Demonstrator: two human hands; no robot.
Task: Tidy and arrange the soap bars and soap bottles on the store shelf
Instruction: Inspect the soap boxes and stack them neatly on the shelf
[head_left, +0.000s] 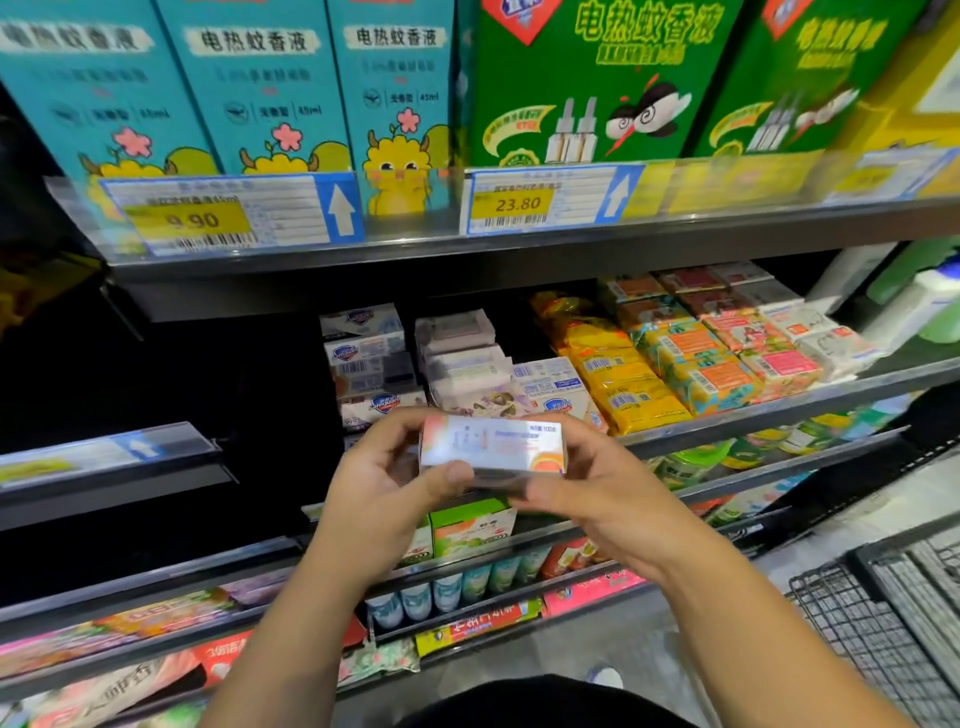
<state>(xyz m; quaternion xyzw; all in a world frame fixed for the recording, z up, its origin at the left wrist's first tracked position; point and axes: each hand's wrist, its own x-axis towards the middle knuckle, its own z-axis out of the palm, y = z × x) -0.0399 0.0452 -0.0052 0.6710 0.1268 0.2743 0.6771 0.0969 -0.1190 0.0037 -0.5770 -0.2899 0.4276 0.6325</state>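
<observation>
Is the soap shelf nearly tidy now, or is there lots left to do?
Partway. Done: the yellow soap packs and orange packs lie in neat rows on the shelf. In hand: the left hand and right hand both hold one white soap box in front of it. Left: that box needs a spot, and the white box stacks behind look uneven.

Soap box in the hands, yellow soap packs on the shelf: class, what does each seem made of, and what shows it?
The soap box looks like glossy printed cardboard: sharp edges, flat faces, light sheen. The yellow soap packs are probably shiny plastic film: crinkled, glinting.
</observation>
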